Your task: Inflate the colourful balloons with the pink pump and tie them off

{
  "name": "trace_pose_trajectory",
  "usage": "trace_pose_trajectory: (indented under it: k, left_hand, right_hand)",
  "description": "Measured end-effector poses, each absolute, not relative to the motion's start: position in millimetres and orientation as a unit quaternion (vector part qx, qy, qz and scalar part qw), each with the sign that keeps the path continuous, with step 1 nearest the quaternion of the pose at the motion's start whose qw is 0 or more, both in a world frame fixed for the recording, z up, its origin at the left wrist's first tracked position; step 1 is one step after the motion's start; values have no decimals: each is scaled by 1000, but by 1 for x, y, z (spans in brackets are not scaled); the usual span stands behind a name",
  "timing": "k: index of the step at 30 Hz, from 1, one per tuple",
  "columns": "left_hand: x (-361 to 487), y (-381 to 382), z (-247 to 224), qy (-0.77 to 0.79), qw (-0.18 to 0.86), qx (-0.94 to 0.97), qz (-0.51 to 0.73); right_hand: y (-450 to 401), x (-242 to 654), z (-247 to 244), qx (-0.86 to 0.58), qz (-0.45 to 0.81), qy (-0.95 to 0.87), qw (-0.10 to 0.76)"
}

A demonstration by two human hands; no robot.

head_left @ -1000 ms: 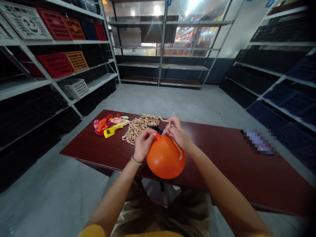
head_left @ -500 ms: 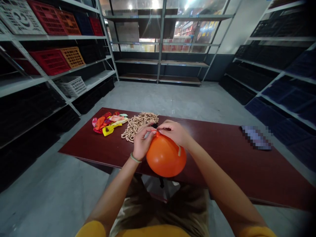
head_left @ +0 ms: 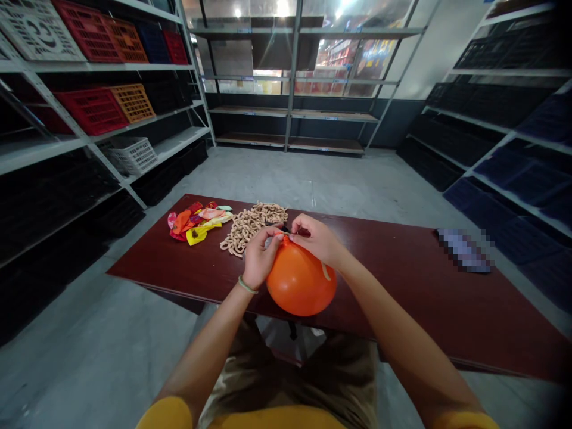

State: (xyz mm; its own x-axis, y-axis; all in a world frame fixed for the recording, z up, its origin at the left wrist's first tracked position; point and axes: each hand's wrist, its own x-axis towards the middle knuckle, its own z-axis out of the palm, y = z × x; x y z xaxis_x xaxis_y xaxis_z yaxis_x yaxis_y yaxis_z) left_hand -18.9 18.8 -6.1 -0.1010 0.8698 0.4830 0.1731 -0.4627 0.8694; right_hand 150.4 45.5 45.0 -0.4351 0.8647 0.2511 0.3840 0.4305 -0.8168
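An inflated orange balloon (head_left: 301,283) sits at the table's near edge, its neck pointing up and away from me. My left hand (head_left: 261,255) pinches the balloon's neck between thumb and fingers. Close beside it, my right hand (head_left: 315,239) is closed at the neck, fingertips pressed together. A short beige cord (head_left: 326,272) comes out from under my right hand and lies against the balloon; its other part is hidden by the fingers. Behind my left hand lies a pile of beige cords (head_left: 250,229). Partly covered by my fingers is a small dark object, too hidden to name.
Uninflated coloured balloons (head_left: 196,223) lie heaped on the dark red table (head_left: 393,286), left of the cords. A pixelated flat object (head_left: 462,249) rests at the right. Metal shelves with plastic crates (head_left: 92,110) stand on the left, more shelving behind and right.
My right fingertips have shifted slightly right, a little apart from the left hand. The balloon has risen slightly, and the cord's loose end has swung a bit.
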Motion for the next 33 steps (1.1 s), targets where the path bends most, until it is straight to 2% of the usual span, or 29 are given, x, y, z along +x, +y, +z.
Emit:
trace_pose_trajectory:
  k: [6, 9, 14, 17, 20, 23, 29, 33]
  left_hand:
    - [-19, 17, -6, 467, 251, 609, 590]
    - [-20, 18, -2, 474, 273, 603, 581]
    - [-20, 27, 8, 456, 430, 547, 554]
    - [-22, 31, 11, 429, 535, 488, 540]
    - [-24, 32, 8, 411, 588, 434, 545]
    - [-25, 30, 4, 409, 600, 411, 551]
    - [-23, 26, 2, 402, 602, 428, 542]
    - [-23, 25, 5, 398, 602, 441, 533]
  right_hand:
    - [45, 153, 47, -406, 338, -780, 335]
    - [38, 155, 53, -412, 270, -805, 331]
    - [16, 150, 65, -435, 98, -844, 297]
    - [10, 146, 64, -436, 102, -847, 285]
    - [12, 147, 58, -387, 108, -870, 286]
    - [14, 150, 50, -369, 79, -879, 290]
    - [11, 145, 45, -396, -29, -890, 224]
    - [12, 142, 43, -385, -45, -901, 197]
